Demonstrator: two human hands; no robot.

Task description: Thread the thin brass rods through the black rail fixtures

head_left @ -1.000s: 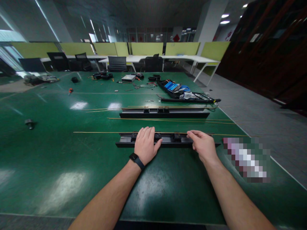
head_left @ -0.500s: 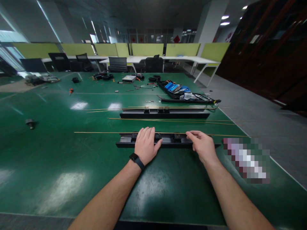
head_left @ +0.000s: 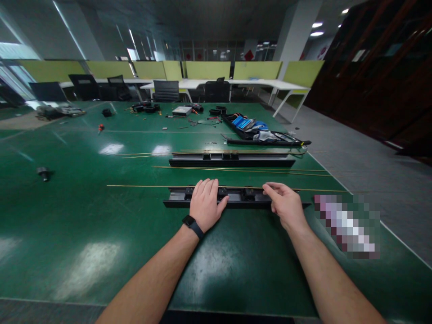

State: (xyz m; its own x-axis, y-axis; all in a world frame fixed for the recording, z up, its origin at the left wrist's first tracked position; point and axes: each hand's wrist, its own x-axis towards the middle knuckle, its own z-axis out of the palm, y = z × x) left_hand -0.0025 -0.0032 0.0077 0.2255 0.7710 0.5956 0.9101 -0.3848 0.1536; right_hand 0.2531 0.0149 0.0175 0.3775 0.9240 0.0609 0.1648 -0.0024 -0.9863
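Note:
A black channel-shaped rail (head_left: 249,204) with dark blocks inside lies crosswise in front of me. Along its far side runs a long thin brass-coloured rod (head_left: 138,186), which sticks out past both ends. My left hand (head_left: 205,202) rests palm down over the rail, fingers stretched out across a block and towards the rod. A dark watch is on that wrist. My right hand (head_left: 285,202) pinches the rod between thumb and forefinger near the rail's right part. A dark block (head_left: 249,193) shows between the hands. What lies beneath my left palm is hidden.
Beyond, a second similar rail (head_left: 232,163) lies with thin rods around it. A dark bag (head_left: 249,130) with blue items sits farther back. Small tools and parts are scattered at the far side. A black fitting (head_left: 43,173) stands left; a blurred-out object (head_left: 344,225) lies right.
The rod's left end has shifted slightly to the right. Both hands have stayed in nearly the same place, the right one still pinching the rod.

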